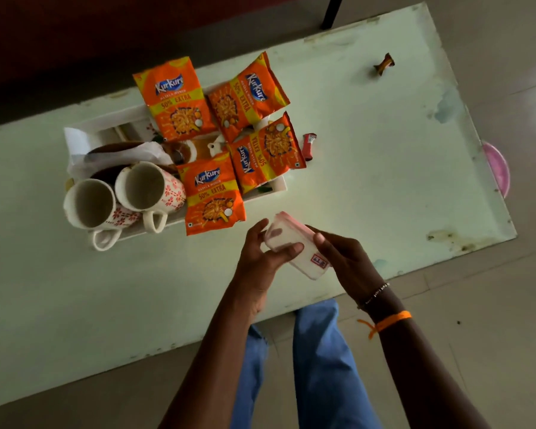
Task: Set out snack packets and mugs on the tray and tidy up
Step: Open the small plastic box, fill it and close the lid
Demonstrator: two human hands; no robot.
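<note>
Both forearms reach in from the near edge, and between them the left hand (262, 255) and right hand (345, 258) share one small clear plastic pouch (294, 246); each grip is closed on it, left thumb across its face, right fingers along its far side. It is a soft, thin, see-through rectangle with a pinkish seal strip at the far end and a small red-printed label near the right hand; what it holds I cannot tell. Beneath it spreads the bench (369, 156), a pale green, smooth, slightly glossy top with worn, stained patches at its edges. On its left half stands the tray (279, 188), white, rectangular and low-walled, and the setting-out looks largely done: four orange snack packets (212, 199) lie on it, puffed, shiny foil pillows with crimped ends, two far and two near, some overhanging the rim. Two mugs (149, 188) lie tipped at the tray's near left corner, mouths toward the camera, cream ceramic with a red flower print and looped handles hanging over the edge. Crumpled white paper (121, 154) and brownish items behind them are too dim to name. Tidying seems left: a small red wrapper (308, 145) lies just right of the tray, and a twisted brown sweet wrapper (384, 64) sits well apart at the far right.
</note>
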